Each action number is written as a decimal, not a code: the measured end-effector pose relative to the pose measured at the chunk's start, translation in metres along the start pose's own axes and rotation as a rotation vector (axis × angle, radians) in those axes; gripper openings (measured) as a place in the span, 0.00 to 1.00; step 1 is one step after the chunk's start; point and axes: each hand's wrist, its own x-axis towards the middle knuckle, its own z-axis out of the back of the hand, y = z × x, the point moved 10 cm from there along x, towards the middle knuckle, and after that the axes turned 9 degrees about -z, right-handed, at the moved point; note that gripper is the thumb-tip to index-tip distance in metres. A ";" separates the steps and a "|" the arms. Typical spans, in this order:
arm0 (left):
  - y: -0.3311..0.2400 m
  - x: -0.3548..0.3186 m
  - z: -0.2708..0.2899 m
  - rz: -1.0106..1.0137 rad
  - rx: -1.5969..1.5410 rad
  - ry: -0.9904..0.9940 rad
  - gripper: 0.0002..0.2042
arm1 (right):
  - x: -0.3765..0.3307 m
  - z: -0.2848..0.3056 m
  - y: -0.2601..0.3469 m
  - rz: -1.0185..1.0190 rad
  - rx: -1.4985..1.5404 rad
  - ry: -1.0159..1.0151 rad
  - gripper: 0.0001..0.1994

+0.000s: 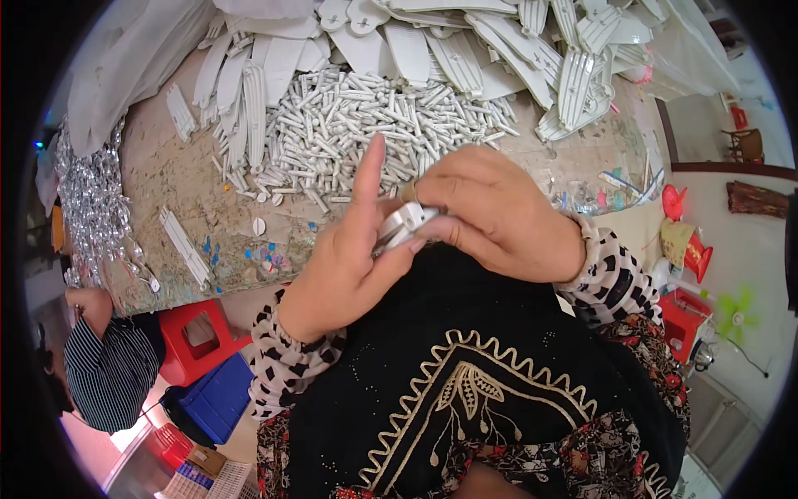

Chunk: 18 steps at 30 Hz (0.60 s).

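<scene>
Left grip (pixel 337 264) is closed around a small white plastic piece (pixel 406 219), with the index finger raised straight up and the thumb laid along the near side. By the right grip (pixel 490 218) the other end of the same piece is pinched between thumb and bent fingers. The piece is held just above the near edge of the desk (pixel 150 195), and its finer detail is blurred. Both wrists are covered by black-and-white patterned sleeves (pixel 287 366), and below them a black garment (pixel 374 366) trimmed with gold embroidery is seen.

On the near left part of the desk, a slim white strip (pixel 184 247), a white disc (pixel 258 226) and scattered blue chips (pixel 264 254) are spread. Beyond the hands, a broad heap of short white pegs (pixel 357 125) is piled, backed by overlapping long white panels (pixel 453 62). Silver foil strands (pixel 91 208) are draped over the left edge.

Farther off at the left, a red stool (pixel 195 341), a blue bin (pixel 218 397) and a person in a striped top (pixel 112 370) are seen; at the right, a green-bladed fan (pixel 735 318).
</scene>
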 end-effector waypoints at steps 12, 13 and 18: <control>0.021 -0.008 -0.019 -0.016 0.253 0.156 0.18 | -0.038 -0.010 -0.038 -0.223 0.225 0.020 0.09; 0.018 -0.007 -0.020 -0.015 0.251 0.158 0.18 | -0.041 -0.011 -0.041 -0.235 0.255 0.023 0.08; 0.030 -0.014 -0.020 0.114 0.316 0.204 0.16 | -0.044 -0.023 -0.055 -0.288 0.340 0.129 0.09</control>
